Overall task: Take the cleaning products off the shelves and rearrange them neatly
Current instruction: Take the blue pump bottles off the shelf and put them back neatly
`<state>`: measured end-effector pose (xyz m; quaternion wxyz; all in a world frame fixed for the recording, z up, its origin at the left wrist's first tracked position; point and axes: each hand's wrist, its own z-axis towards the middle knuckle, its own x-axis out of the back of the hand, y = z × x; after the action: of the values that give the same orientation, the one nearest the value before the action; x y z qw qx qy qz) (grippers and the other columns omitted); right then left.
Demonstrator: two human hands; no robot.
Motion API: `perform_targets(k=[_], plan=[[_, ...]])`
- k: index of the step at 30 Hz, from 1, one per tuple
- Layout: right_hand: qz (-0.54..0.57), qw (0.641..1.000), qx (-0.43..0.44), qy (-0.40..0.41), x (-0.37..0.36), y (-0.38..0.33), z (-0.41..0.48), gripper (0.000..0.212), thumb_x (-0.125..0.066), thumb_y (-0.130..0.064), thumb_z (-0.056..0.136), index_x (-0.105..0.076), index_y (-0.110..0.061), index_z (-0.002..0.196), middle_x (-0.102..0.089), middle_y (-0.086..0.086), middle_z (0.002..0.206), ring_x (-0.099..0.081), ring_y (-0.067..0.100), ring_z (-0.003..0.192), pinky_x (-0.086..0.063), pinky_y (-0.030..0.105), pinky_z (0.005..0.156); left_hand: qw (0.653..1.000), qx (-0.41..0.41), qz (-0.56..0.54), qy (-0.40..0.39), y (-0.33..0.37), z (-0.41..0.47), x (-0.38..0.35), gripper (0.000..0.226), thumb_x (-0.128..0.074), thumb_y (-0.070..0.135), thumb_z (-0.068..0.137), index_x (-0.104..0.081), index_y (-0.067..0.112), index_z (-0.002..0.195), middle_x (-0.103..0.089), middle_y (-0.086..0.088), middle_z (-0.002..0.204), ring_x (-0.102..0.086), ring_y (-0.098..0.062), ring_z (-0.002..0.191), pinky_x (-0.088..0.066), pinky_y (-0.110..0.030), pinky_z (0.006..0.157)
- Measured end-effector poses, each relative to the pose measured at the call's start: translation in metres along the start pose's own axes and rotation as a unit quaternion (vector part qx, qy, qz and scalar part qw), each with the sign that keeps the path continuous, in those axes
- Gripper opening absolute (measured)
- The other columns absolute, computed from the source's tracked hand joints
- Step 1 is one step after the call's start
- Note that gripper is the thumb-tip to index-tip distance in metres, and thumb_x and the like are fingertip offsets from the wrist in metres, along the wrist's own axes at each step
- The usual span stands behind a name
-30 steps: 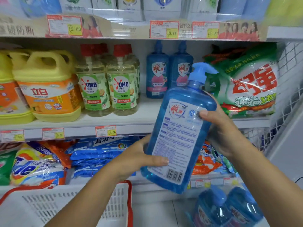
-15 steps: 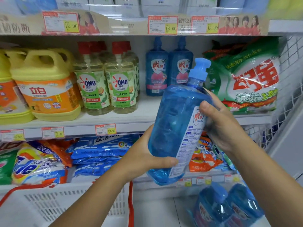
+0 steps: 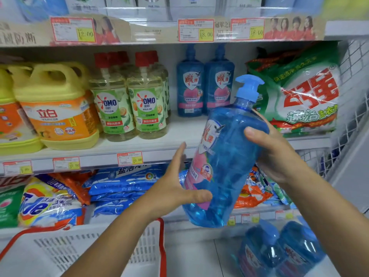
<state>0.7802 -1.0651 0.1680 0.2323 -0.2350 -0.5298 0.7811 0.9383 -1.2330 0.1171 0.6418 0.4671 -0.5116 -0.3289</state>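
Observation:
I hold a large blue pump bottle (image 3: 229, 166) tilted in front of the middle shelf (image 3: 179, 134), its pink and white front label turned to the left. My right hand (image 3: 275, 156) grips its upper body, thumb in front. My left hand (image 3: 175, 188) has straight fingers beside the bottle, and its thumb lies on the lower label. Two matching blue bottles (image 3: 203, 86) stand upright at the back of the middle shelf. Two more blue bottles (image 3: 279, 250) sit low on the floor at the right.
Yellow detergent jugs (image 3: 56, 108) and red-capped OMO bottles (image 3: 147, 104) fill the shelf's left part. A green and white powder bag (image 3: 303, 96) lies at its right end. Powder bags crowd the lower shelf (image 3: 119, 186). A white basket with a red rim (image 3: 79, 250) is below left.
The bottle has turned about its axis, from back label to front label, and shifted a little right. My left hand's fingers have straightened off the bottle; the right hand keeps its grip.

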Motion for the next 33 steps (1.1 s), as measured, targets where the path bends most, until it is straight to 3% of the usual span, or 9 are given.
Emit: perform_targets(k=[4, 8, 11, 17, 21, 23, 25, 30, 33], plan=[[0.009, 0.995, -0.071, -0.064, 0.003, -0.007, -0.003, 0.113, -0.095, -0.047, 0.046, -0.046, -0.019, 0.144, -0.065, 0.004, 0.131, -0.066, 0.024, 0.114, -0.056, 0.042, 0.088, 0.998, -0.013, -0.058, -0.024, -0.008, -0.005, -0.01, 0.093, -0.089, 0.007, 0.064, -0.04, 0.041, 0.135, -0.067, 0.025, 0.115, -0.064, 0.003, 0.107, -0.051, -0.014, 0.084], [-0.194, 0.974, -0.099, -0.068, -0.003, -0.033, -0.009, 0.081, -0.092, -0.048, 0.053, -0.056, -0.029, 0.123, -0.073, -0.02, 0.106, -0.072, 0.004, 0.092, -0.059, 0.024, 0.068, 0.995, -0.051, -0.001, 0.086, -0.019, -0.002, -0.021, 0.104, -0.099, 0.027, 0.046, -0.038, 0.054, 0.126, -0.063, 0.02, 0.121, -0.063, -0.001, 0.108, -0.054, -0.026, 0.091], [-0.195, 0.977, -0.085, -0.032, -0.008, -0.029, -0.011, 0.061, -0.086, -0.033, 0.058, -0.06, -0.029, 0.113, -0.075, -0.016, 0.1, -0.073, 0.003, 0.085, -0.054, 0.016, 0.06, 0.99, -0.066, 0.034, 0.122, -0.022, -0.004, -0.03, 0.111, -0.097, 0.042, 0.039, -0.033, 0.058, 0.128, -0.056, 0.024, 0.125, -0.059, 0.002, 0.112, -0.055, -0.033, 0.093], [-0.229, 0.97, -0.082, -0.023, -0.003, -0.019, -0.023, 0.054, -0.085, -0.023, 0.058, -0.066, -0.027, 0.109, -0.075, -0.014, 0.101, -0.073, 0.005, 0.087, -0.054, 0.019, 0.066, 0.997, -0.033, 0.061, 0.034, -0.041, -0.014, -0.027, 0.101, -0.092, 0.042, 0.06, -0.019, 0.072, 0.123, -0.053, 0.04, 0.122, -0.056, 0.013, 0.111, -0.052, -0.018, 0.092], [-0.291, 0.944, -0.146, -0.051, -0.006, 0.012, -0.043, 0.056, -0.09, -0.025, 0.059, -0.066, -0.037, 0.108, -0.073, -0.02, 0.104, -0.069, -0.002, 0.094, -0.051, 0.019, 0.081, 0.968, -0.019, 0.241, -0.059, -0.096, -0.035, -0.022, 0.09, -0.06, 0.077, 0.074, -0.015, 0.054, 0.148, -0.029, 0.032, 0.152, -0.026, 0.007, 0.141, -0.032, -0.024, 0.113], [-0.336, 0.924, -0.17, -0.067, -0.009, 0.044, -0.057, 0.056, -0.09, -0.025, 0.063, -0.063, -0.041, 0.11, -0.068, -0.028, 0.099, -0.064, -0.009, 0.091, -0.046, 0.011, 0.078, 0.92, 0.015, 0.375, -0.108, -0.143, -0.048, -0.02, 0.099, -0.022, 0.094, 0.07, -0.018, 0.041, 0.154, -0.015, 0.017, 0.163, -0.005, -0.003, 0.15, -0.017, -0.034, 0.122], [-0.361, 0.911, -0.188, -0.064, -0.006, 0.081, -0.074, 0.056, -0.091, -0.024, 0.064, -0.059, -0.041, 0.107, -0.065, -0.031, 0.088, -0.06, -0.014, 0.083, -0.043, 0.005, 0.07, 0.884, 0.012, 0.451, -0.126, -0.178, -0.061, -0.017, 0.103, -0.002, 0.091, 0.071, -0.024, 0.034, 0.154, -0.009, 0.008, 0.165, 0.007, -0.007, 0.151, -0.006, -0.036, 0.124], [-0.394, 0.886, -0.246, -0.019, 0.0, 0.173, -0.115, 0.059, -0.091, -0.03, 0.061, -0.054, -0.039, 0.107, -0.066, -0.018, 0.102, -0.064, 0.002, 0.094, -0.053, 0.029, 0.085, 0.893, -0.032, 0.442, -0.079, -0.211, -0.079, -0.02, 0.075, -0.016, 0.072, 0.092, -0.036, 0.03, 0.151, -0.015, 0.007, 0.163, 0.011, -0.006, 0.15, 0.002, -0.034, 0.123], [-0.405, 0.874, -0.268, 0.01, 0.0, 0.217, -0.131, 0.075, -0.085, -0.052, 0.05, -0.053, -0.035, 0.116, -0.064, -0.011, 0.11, -0.063, 0.013, 0.101, -0.053, 0.038, 0.088, 0.89, -0.041, 0.449, -0.071, -0.219, -0.079, -0.023, 0.067, -0.023, 0.064, 0.095, -0.039, 0.029, 0.149, -0.016, 0.006, 0.163, 0.008, -0.007, 0.151, 0.0, -0.035, 0.124]])
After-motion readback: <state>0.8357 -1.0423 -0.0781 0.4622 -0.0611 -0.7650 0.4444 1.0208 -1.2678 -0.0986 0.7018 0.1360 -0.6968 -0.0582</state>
